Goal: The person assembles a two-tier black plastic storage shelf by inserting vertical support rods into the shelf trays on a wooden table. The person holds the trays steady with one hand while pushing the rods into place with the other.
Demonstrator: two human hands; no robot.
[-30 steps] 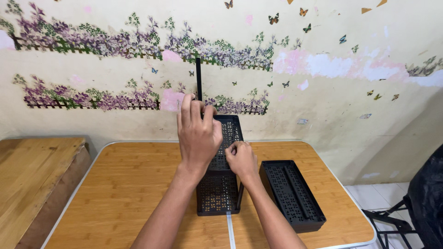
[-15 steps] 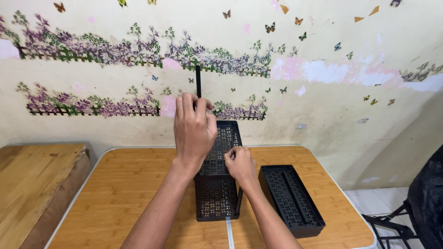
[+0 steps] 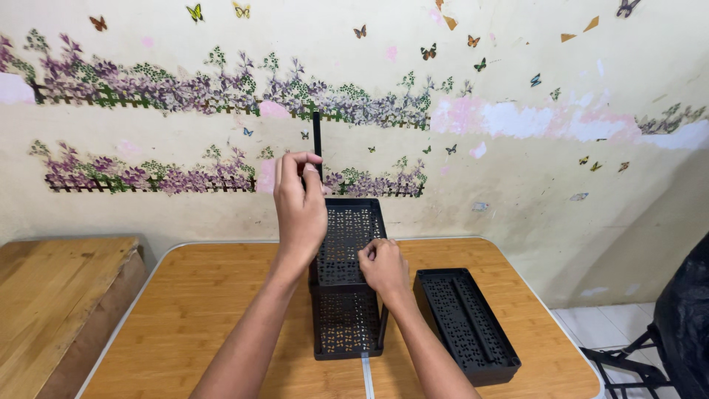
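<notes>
A black perforated plastic rack (image 3: 347,295) of two stacked trays stands in the middle of the wooden table (image 3: 207,310). My left hand (image 3: 299,203) is raised above its far left corner, fingers closed around a thin black upright rod (image 3: 317,137) that sticks up there. My right hand (image 3: 382,267) rests on the upper tray's (image 3: 353,229) near right edge, fingers curled on it. A separate black perforated tray (image 3: 464,325) lies flat on the table to the right of my right forearm.
A second, darker wooden surface (image 3: 52,288) adjoins the table on the left. A wall with flower and butterfly stickers (image 3: 517,148) stands right behind the table. A black folding chair (image 3: 665,340) sits at the lower right on the tiled floor.
My left hand has shifted a little on the rod, staying at the rack's far left corner. My right hand holds its place on the upper tray. The view has tilted slightly.
</notes>
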